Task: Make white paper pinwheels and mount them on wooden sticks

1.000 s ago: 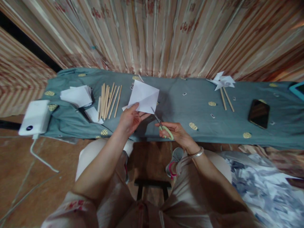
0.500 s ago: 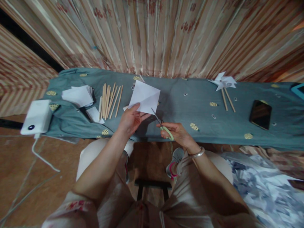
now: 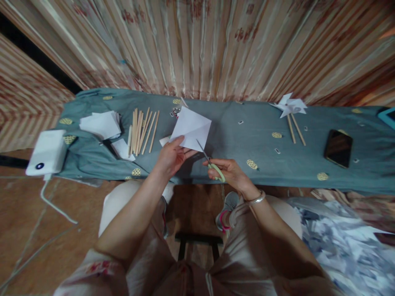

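The left hand [image 3: 173,158] pinches the white paper square [image 3: 194,126] above the table [image 3: 228,139] while the right hand [image 3: 230,172] grips green-handled scissors [image 3: 212,165] at the paper's near corner, so sagging paper could skew any cut or bring the left fingers [image 3: 190,153] under the blades [image 3: 203,151].

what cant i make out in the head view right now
All in the head view:
Small shiny thing at the edge of the paper sheet: too small and blurred to name.
Left hand's fingers: partly hidden under the sheet.
Cut made by the scissors, if any: too small to tell.
Blue-edged thing: cut off by the right edge.
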Tool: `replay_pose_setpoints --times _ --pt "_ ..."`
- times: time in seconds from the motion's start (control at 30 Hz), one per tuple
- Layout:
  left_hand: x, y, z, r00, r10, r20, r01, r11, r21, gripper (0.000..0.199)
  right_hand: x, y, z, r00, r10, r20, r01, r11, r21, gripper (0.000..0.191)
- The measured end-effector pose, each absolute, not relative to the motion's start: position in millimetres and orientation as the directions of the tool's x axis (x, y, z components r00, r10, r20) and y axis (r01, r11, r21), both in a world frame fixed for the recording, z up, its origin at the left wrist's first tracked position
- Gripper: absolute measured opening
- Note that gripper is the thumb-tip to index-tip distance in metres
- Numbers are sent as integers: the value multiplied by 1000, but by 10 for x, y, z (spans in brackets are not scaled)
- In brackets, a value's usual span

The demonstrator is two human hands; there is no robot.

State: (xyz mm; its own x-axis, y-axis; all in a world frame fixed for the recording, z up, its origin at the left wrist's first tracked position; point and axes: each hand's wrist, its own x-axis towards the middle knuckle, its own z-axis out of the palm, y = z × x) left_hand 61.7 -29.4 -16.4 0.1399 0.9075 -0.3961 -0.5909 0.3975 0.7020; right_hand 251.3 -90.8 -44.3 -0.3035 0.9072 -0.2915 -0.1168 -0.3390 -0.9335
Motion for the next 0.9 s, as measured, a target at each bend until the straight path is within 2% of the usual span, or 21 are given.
replay_pose_setpoints --times 0.53,0.9 --pt "642 -304 -208 165 895 -414 -570 429 701 14 2511 -896 -407 -280 923 -263 -80 -295 -952 47" --pt "679 -330 -142 148 885 -442 -574 440 690 12 2513 -886 -443 -273 914 -301 -135 -346 -929 49"
